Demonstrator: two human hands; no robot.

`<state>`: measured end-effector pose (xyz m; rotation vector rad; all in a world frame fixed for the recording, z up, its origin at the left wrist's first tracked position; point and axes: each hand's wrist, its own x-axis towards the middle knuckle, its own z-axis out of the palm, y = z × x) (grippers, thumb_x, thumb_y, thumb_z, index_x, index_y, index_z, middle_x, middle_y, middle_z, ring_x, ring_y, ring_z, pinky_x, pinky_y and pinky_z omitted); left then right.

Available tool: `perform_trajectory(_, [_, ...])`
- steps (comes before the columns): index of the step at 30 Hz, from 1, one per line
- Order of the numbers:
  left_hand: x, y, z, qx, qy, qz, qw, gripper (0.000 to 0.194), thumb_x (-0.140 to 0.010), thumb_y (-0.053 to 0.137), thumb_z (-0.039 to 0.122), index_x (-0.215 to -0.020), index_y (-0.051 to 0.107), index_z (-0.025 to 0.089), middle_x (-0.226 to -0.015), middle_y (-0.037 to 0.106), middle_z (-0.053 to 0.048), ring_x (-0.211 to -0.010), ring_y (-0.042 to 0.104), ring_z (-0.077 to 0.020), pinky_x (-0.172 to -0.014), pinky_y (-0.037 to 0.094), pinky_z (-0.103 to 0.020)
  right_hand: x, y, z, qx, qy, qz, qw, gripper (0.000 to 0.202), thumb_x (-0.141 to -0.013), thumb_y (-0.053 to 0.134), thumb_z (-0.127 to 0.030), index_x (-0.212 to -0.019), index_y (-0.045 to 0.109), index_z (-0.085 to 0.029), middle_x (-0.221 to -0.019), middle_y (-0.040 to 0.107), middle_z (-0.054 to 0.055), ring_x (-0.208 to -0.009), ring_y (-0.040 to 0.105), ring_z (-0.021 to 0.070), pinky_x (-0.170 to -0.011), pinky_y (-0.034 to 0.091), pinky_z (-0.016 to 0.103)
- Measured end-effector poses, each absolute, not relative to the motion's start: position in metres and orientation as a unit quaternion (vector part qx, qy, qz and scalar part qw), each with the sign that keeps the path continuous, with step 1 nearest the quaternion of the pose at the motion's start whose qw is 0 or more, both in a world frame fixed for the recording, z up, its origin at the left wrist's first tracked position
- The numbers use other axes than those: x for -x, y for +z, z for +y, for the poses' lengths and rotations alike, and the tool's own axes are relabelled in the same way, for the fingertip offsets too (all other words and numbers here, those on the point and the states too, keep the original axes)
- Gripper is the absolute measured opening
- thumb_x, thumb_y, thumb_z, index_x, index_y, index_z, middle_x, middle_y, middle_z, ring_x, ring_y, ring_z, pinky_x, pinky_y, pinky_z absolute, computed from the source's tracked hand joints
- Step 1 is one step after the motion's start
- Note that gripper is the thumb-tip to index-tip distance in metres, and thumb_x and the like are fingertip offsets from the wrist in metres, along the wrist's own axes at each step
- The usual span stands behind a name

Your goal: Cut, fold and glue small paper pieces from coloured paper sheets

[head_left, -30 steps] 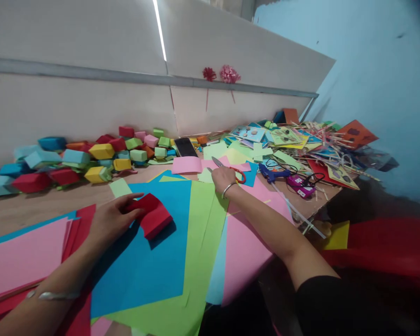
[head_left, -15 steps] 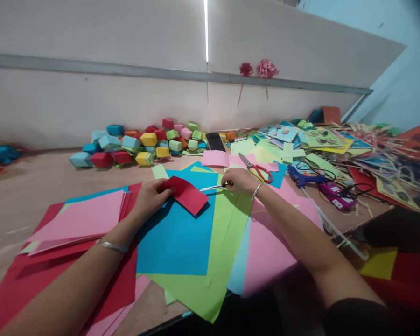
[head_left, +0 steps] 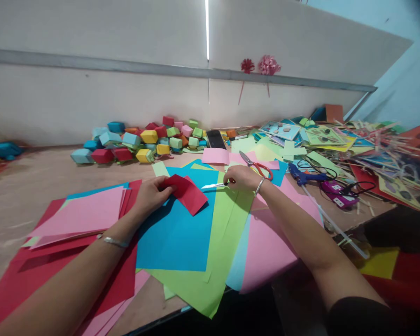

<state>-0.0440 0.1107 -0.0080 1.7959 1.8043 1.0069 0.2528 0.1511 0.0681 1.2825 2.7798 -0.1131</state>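
Observation:
My left hand (head_left: 156, 195) pinches a small red paper piece (head_left: 192, 198) by its left end, thumb on top. The piece is creased or cut near its upper edge and hangs tilted over a blue sheet (head_left: 175, 242). My right hand (head_left: 242, 178) is closed around scissors (head_left: 214, 185), whose handles are hidden in the fingers. Their narrow silver blades point left, with the tip close to the red piece's right side. Beneath the blue sheet are green sheets (head_left: 227, 252). Behind my right hand lie red-handled scissors (head_left: 257, 165).
Pink sheets (head_left: 80, 212) lie on red sheets at left, and a pink sheet (head_left: 269, 252) at right. Several coloured paper boxes (head_left: 149, 136) and a phone (head_left: 215, 139) stand behind. A blue glue gun (head_left: 306, 176) and purple power strip (head_left: 339, 193) lie right, near heaped crafts.
The scissors' tip has stayed near the red piece, and the blades show brighter. The red piece's upper edge now looks stepped. My right hand has shifted slightly.

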Motion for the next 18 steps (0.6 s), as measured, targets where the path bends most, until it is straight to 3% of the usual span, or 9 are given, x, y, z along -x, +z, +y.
perform_trajectory(9, [0.0382, -0.0055, 0.1090, -0.659, 0.357, 0.637, 0.180, 0.033, -0.068, 0.056, 0.043, -0.085, 0.069, 0.019, -0.082, 0.076, -0.007, -0.078, 0.068, -0.0260, -0.075, 0.053, -0.034, -0.2503, 0.0634, 0.1479, -0.331, -0.050, 0.939, 0.076, 0.025, -0.081, 0.063, -0.013, -0.099, 0.078, -0.021, -0.095, 0.074, 0.004, -0.077, 0.060, 0.0137, -0.058, 0.034, 0.023])
perform_trajectory(18, [0.0360, -0.0019, 0.1051, -0.687, 0.344, 0.629, 0.123, 0.030, -0.069, 0.054, 0.045, -0.083, 0.066, 0.021, -0.083, 0.073, -0.005, -0.079, 0.066, -0.0240, -0.073, 0.050, -0.032, -0.2468, 0.0647, 0.1461, -0.380, 0.022, 0.922, 0.068, 0.028, -0.082, 0.063, -0.014, -0.105, 0.078, -0.020, -0.101, 0.075, 0.008, -0.086, 0.064, 0.0195, -0.062, 0.035, 0.025])
